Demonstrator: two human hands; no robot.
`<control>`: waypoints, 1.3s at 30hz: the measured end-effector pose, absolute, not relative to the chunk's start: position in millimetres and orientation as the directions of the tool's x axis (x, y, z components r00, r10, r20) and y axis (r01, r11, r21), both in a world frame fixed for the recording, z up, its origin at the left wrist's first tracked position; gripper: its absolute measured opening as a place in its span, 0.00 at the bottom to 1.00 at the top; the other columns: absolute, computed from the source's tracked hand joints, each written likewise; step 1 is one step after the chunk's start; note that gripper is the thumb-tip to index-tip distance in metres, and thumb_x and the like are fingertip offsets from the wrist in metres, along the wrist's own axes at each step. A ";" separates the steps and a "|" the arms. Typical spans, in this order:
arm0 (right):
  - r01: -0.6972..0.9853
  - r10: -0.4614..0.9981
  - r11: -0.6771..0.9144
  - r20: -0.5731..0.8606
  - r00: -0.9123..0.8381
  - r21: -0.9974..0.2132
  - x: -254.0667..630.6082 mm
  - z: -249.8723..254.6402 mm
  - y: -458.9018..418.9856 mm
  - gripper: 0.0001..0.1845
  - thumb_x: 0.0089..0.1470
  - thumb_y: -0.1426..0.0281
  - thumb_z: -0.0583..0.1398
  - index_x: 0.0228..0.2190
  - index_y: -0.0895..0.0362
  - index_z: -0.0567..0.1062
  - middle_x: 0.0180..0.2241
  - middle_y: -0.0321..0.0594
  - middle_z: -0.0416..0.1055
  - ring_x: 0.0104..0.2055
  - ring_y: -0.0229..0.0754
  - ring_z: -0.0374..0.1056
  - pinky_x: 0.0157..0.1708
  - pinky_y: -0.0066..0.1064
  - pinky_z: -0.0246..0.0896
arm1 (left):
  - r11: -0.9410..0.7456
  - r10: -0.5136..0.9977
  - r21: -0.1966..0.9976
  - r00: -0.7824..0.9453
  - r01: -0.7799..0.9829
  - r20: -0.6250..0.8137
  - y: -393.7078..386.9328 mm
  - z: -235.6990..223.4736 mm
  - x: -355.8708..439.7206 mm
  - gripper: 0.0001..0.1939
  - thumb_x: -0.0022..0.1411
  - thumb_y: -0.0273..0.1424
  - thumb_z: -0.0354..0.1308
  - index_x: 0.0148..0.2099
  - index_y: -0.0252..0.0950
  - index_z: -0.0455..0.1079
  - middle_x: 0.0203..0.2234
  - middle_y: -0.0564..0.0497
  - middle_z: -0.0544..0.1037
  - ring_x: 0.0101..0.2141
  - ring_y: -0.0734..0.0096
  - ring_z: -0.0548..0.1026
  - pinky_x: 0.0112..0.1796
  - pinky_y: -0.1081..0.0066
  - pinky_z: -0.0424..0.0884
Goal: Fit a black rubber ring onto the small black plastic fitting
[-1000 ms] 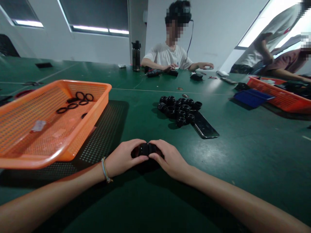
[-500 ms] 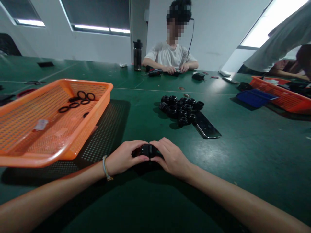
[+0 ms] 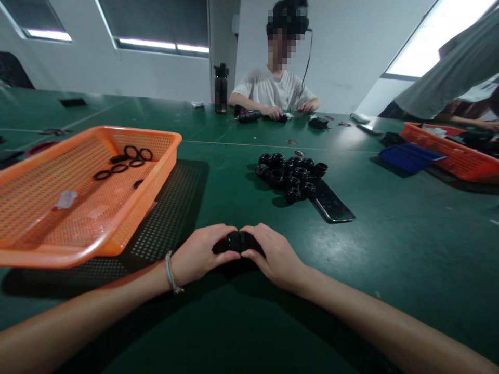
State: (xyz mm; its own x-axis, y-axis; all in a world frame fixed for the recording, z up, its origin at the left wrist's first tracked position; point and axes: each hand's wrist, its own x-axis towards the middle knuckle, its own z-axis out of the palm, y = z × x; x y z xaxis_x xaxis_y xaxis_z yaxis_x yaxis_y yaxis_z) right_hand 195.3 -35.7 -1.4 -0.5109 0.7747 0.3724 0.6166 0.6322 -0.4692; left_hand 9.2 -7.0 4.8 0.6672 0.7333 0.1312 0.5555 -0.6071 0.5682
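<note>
Just above the green table (image 3: 230,322), a black round plastic fitting (image 3: 234,242) sits between my two hands. My left hand (image 3: 200,254) pinches its left side with the thumb below and the fingers above. From the right, my right hand (image 3: 277,257) is closed around the other end in the same way. A dark seam runs across the fitting where my fingertips meet. Its ends are partly hidden by my fingers. Farther off lies a pile of similar glossy black fittings (image 3: 293,179).
An orange basket (image 3: 117,236) with several black rings (image 3: 119,168) stands on the left. A phone (image 3: 334,202) lies against the pile. At right are a blue tray (image 3: 409,157) and another orange basket (image 3: 460,156). A co-worker (image 3: 275,88) sits opposite, near a bottle (image 3: 220,89).
The fitting looks slightly turned between my fingers, while my hands stay almost in place. Across the table, the co-worker's hand has shifted right. The person at far right has moved a little.
</note>
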 end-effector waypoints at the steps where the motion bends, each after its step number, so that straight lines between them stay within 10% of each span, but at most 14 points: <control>1: 0.622 0.788 0.615 0.353 -0.504 -0.484 195.0 -1.3 -36.1 0.09 0.56 0.69 0.51 0.37 0.60 0.66 0.31 0.44 0.69 0.31 0.42 0.62 0.31 0.35 0.62 | -0.617 0.731 0.554 0.667 0.559 0.142 -7.1 4.7 9.6 0.14 0.56 0.36 0.56 0.42 0.34 0.66 0.31 0.51 0.73 0.32 0.70 0.71 0.33 0.73 0.66; 20: 0.623 0.923 0.316 0.080 -0.377 -0.715 188.6 6.9 -39.1 0.07 0.55 0.73 0.52 0.37 0.60 0.68 0.33 0.41 0.69 0.33 0.40 0.65 0.34 0.33 0.60 | -0.839 0.540 0.183 0.746 0.513 0.389 -7.5 1.9 8.9 0.15 0.58 0.34 0.55 0.44 0.28 0.64 0.30 0.46 0.72 0.31 0.65 0.69 0.33 0.68 0.67; 30: 0.585 0.742 0.669 0.465 -0.483 -0.460 196.9 0.0 -32.9 0.18 0.58 0.61 0.48 0.38 0.62 0.67 0.31 0.46 0.69 0.33 0.43 0.63 0.32 0.33 0.60 | -0.560 0.717 0.715 0.678 0.419 0.164 -4.1 6.4 7.2 0.19 0.58 0.39 0.51 0.48 0.33 0.63 0.37 0.48 0.73 0.36 0.67 0.70 0.36 0.70 0.67; 39: 0.586 0.638 0.754 0.542 -0.547 -0.296 197.2 -2.8 -30.7 0.20 0.60 0.61 0.44 0.38 0.63 0.65 0.29 0.46 0.68 0.30 0.43 0.62 0.29 0.33 0.60 | -0.511 0.729 0.705 0.683 0.492 0.052 -3.0 7.5 10.8 0.13 0.57 0.35 0.52 0.42 0.33 0.65 0.34 0.49 0.73 0.34 0.67 0.71 0.35 0.71 0.65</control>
